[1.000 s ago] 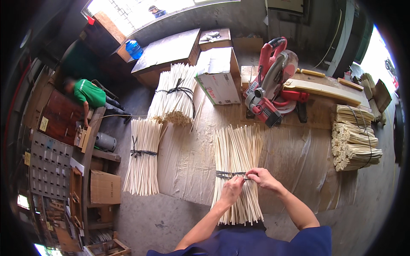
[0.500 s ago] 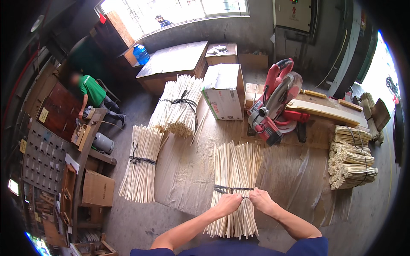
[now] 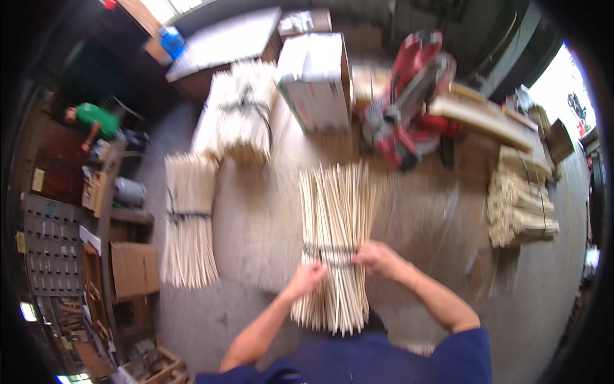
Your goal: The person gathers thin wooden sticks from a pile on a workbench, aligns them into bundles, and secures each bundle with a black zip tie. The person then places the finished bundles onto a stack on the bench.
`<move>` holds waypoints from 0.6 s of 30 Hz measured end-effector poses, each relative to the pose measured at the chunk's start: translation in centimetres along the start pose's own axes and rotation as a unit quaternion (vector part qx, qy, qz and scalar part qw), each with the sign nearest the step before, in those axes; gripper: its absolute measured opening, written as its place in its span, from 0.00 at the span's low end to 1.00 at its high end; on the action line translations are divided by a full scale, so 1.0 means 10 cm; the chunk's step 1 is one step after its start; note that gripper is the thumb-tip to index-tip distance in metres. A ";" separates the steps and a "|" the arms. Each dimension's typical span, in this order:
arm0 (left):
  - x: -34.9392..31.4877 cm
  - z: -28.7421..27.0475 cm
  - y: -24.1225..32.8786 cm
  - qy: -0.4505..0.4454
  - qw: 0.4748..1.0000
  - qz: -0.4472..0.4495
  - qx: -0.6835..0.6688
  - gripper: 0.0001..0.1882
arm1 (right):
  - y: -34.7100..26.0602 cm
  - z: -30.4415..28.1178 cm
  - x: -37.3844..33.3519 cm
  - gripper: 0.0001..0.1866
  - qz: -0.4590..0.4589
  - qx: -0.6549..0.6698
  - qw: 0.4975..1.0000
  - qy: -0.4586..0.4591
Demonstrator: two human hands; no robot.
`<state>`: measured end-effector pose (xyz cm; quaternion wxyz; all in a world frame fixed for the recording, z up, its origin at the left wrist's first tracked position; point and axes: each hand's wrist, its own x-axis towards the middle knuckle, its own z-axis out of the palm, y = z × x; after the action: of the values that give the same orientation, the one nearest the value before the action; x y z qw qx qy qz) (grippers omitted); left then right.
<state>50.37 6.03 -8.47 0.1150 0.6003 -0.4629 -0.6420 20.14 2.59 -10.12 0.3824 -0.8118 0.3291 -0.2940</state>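
A bundle of thin pale wooden sticks (image 3: 334, 208) stands upright in front of me, a black tie (image 3: 332, 248) wrapped around it below the middle. At the bundle's left side is my left hand (image 3: 309, 278), its fingers closed in a pinch at the tie's lower strand; motion blur softens the fingertips. My right hand (image 3: 380, 259) is closed on the tie at the bundle's right edge. The two hands are apart, with the front of the bundle between them.
Two tied stick bundles, one nearer (image 3: 190, 221) and one farther (image 3: 240, 115), stand on the left. A white carton (image 3: 313, 83) and a red miter saw (image 3: 409, 105) are beyond, with stacked bundles (image 3: 521, 198) at right. A person in green (image 3: 97, 120) works far left.
My hands have moved apart from their close position at the front of the tie, the left one to the left. The whole view has shifted and is blurred.
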 end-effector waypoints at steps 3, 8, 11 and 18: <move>0.04 0.11 0.25 0.008 0.992 0.100 0.080 0.19 | 0.08 -0.08 -0.28 0.12 0.101 -0.040 0.994 0.000; 0.25 0.26 0.26 0.127 0.941 0.311 0.033 0.17 | -0.21 -0.33 -0.05 0.16 0.281 0.124 0.952 -0.015; 0.26 0.48 0.63 -0.079 0.944 0.068 -0.312 0.13 | -0.31 -0.25 -0.03 0.17 0.355 0.332 0.871 0.074; 0.31 0.19 0.48 0.054 0.962 0.142 -0.225 0.15 | -0.75 0.04 0.63 0.22 0.349 0.258 0.896 0.092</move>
<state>45.97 2.06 -7.33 0.3618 0.5205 -0.3799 -0.6737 26.57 1.69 -2.82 0.6246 -0.4868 0.5375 -0.2899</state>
